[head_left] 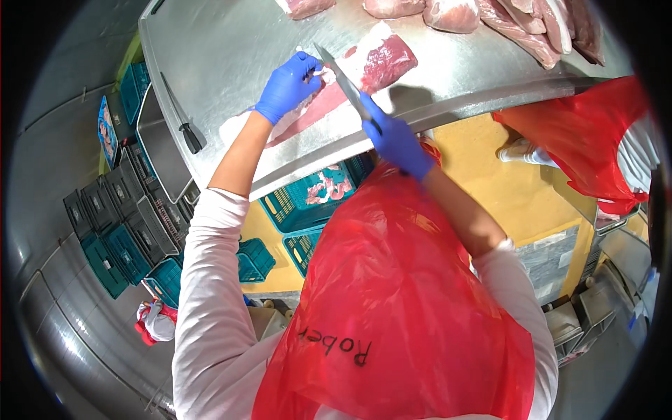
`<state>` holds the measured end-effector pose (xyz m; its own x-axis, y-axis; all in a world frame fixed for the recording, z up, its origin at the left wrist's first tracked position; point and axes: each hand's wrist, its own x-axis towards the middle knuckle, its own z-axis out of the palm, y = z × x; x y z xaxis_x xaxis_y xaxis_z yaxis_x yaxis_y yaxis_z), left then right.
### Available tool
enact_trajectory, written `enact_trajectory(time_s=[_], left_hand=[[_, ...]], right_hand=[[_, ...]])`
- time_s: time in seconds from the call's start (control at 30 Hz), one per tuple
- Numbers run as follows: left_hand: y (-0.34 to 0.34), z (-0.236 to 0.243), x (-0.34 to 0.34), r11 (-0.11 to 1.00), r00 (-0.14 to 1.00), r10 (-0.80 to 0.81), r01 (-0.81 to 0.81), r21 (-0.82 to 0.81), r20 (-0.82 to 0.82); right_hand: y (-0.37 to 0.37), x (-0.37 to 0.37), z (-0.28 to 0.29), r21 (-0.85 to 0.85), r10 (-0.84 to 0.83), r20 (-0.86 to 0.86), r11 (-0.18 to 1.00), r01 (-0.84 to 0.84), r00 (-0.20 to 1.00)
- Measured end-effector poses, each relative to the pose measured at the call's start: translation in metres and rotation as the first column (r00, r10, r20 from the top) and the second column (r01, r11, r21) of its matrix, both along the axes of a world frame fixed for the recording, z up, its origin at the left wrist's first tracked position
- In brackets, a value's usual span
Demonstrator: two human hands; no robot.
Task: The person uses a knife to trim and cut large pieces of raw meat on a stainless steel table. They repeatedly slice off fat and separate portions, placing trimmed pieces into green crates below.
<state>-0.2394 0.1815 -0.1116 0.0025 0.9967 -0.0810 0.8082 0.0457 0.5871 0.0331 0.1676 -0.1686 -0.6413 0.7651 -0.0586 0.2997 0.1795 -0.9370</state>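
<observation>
A long piece of raw meat (392, 61) with pale fat lies aslant on the steel table (224, 42). My left hand (288, 85), in a blue glove, pinches the meat's fatty edge near its middle. In my right hand (397, 140), also gloved in blue, is the dark handle of a knife (343, 82). The blade points up and left across the meat, its tip just right of my left fingers. Whether the edge is inside the meat cannot be made out.
A second knife (183, 122) lies at the table's left edge. More meat pieces (451, 14) lie along the far side. Below the near edge stands a teal crate (294, 203) holding trimmings. Stacked crates (119, 196) are at left. A person in a red apron (581, 126) stands at right.
</observation>
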Motion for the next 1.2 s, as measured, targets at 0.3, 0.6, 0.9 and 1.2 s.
enact_trajectory(time_s=[0.3, 0.6, 0.9, 1.2], left_hand=[[0.003, 0.001, -0.016, 0.999, 0.998, -0.045, 0.044, 0.014, 0.050], [0.010, 0.012, -0.019, 0.994, 0.994, -0.088, 0.091, 0.056, -0.058], [-0.036, 0.008, -0.042, 0.983, 0.975, 0.176, -0.180, 0.019, 0.133], [-0.006, -0.034, -0.036, 0.963, 0.998, -0.016, 0.031, -0.269, 0.060]], right_hand=[[0.014, 0.001, 0.009, -0.217, 0.153, 0.031, 0.966, -0.143, 0.988], [0.065, -0.077, -0.023, 0.234, 0.204, -0.016, 0.953, -0.194, 0.979], [-0.026, 0.053, 0.018, -0.325, 0.308, 0.037, 0.903, -0.280, 0.951], [0.016, 0.089, 0.013, 0.066, -0.033, -0.086, 0.997, 0.039, 0.996]])
